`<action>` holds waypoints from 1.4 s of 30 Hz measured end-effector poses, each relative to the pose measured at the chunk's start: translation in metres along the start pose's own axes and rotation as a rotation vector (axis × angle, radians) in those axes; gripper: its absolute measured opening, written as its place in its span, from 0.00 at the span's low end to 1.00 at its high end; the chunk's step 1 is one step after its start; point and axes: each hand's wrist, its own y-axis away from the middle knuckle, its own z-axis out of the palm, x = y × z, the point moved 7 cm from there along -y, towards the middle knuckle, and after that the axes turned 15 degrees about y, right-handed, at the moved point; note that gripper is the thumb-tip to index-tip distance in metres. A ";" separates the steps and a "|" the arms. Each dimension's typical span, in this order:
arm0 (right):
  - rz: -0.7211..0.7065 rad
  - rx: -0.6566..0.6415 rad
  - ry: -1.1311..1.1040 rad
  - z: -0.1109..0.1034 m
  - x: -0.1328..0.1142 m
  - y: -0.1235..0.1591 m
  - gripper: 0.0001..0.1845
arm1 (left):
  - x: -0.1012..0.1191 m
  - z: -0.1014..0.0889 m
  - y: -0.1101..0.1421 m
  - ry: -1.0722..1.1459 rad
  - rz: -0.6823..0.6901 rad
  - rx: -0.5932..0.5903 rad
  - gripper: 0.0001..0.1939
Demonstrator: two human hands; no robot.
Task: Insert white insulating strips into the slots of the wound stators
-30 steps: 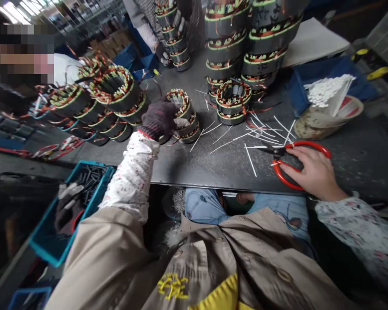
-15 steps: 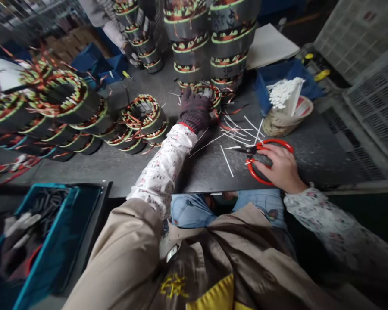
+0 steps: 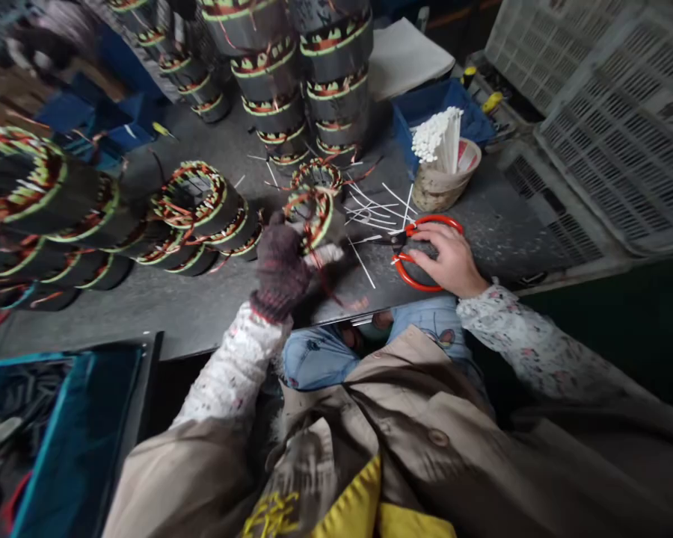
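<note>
My left hand, in a dark knitted glove with pale fingertips, is closed around a small motor stator. That stator is tilted on its side above the near part of the workbench, with red wires trailing from it. Right behind it stands another small stator with green-edged copper windings. My bare right hand has its fingers through and over the red handles of a pair of scissors. The dark blades lie at the left, beside loose white ties on the bench.
Stacked stators rise at the back and along the left. A tub of white ties stands by a blue bin. Pale plastic crates are at the right, and a teal bin is lower left. Another person's hand shows far left.
My left hand has come back toward me from the foot of the stacks, bringing a stator with it. My right hand stays on the scissors. The camera view has shifted right.
</note>
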 end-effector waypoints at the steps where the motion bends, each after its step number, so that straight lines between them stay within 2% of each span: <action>1: -0.002 -0.004 -0.018 -0.001 0.000 -0.001 0.12 | 0.011 -0.002 0.015 -0.016 -0.015 0.048 0.20; 4: 0.049 -0.020 0.005 -0.015 0.002 -0.014 0.10 | 0.033 0.008 0.048 -0.089 -0.010 0.028 0.20; 6: 0.135 -0.010 0.135 -0.031 0.005 -0.035 0.10 | 0.040 0.016 0.057 -0.109 0.032 -0.018 0.19; 8: 0.209 0.005 0.296 -0.047 0.006 -0.060 0.13 | 0.042 0.016 0.060 -0.043 0.076 0.001 0.16; 10: 0.246 -0.001 0.394 -0.055 0.007 -0.085 0.15 | 0.041 0.008 0.061 0.104 0.059 0.074 0.13; 12: 0.244 -0.019 0.455 -0.056 0.009 -0.102 0.15 | 0.038 0.000 0.069 0.220 -0.057 0.198 0.14; 15: 0.181 -0.028 0.498 -0.054 0.014 -0.110 0.16 | 0.042 -0.009 0.105 0.157 -0.280 0.471 0.16; 16: 0.161 -0.020 0.486 -0.055 0.015 -0.109 0.17 | 0.051 -0.008 0.117 0.104 -0.292 0.509 0.16; 17: 0.145 -0.007 0.457 -0.057 0.015 -0.106 0.17 | 0.061 -0.002 0.126 0.066 -0.267 0.483 0.16; 18: 0.134 0.016 0.410 -0.061 0.012 -0.102 0.17 | 0.073 0.006 0.131 0.051 -0.211 0.405 0.14; 21: 0.091 0.164 0.179 -0.077 -0.013 -0.080 0.18 | 0.104 0.033 0.126 0.078 -0.021 0.099 0.11; 22: 0.071 0.256 0.091 -0.084 -0.028 -0.068 0.18 | 0.106 0.035 0.120 0.046 -0.011 0.081 0.13; 24: 0.009 0.410 -0.056 -0.092 -0.062 -0.034 0.16 | 0.099 0.029 0.103 -0.080 -0.081 0.172 0.23; 25: -0.030 0.422 -0.089 -0.089 -0.080 -0.016 0.14 | 0.092 0.024 0.095 -0.144 -0.134 0.242 0.28; 26: -0.138 0.250 -0.091 -0.072 -0.104 0.000 0.13 | 0.084 0.021 0.088 -0.189 -0.185 0.304 0.32; 27: -0.200 0.164 -0.144 -0.059 -0.123 0.019 0.11 | 0.076 0.020 0.084 -0.211 -0.228 0.350 0.34; 29: -0.287 -0.042 -0.328 -0.028 -0.153 0.051 0.12 | 0.065 0.022 0.080 -0.214 -0.269 0.385 0.33; 31: -0.315 -0.095 -0.483 -0.004 -0.170 0.065 0.13 | 0.060 0.024 0.081 -0.186 -0.280 0.384 0.27; 33: -0.285 -0.068 -0.496 0.013 -0.171 0.056 0.15 | 0.059 0.025 0.084 -0.116 -0.275 0.382 0.22; 37: -0.127 -0.028 -0.257 0.039 -0.144 0.003 0.20 | 0.060 0.022 0.085 -0.018 -0.267 0.399 0.14; 39: -0.094 0.049 -0.305 0.039 -0.129 -0.014 0.21 | 0.060 0.021 0.084 -0.045 -0.252 0.418 0.13; 42: -0.137 0.176 -0.516 0.027 -0.120 -0.015 0.16 | 0.057 0.025 0.081 -0.105 -0.235 0.366 0.11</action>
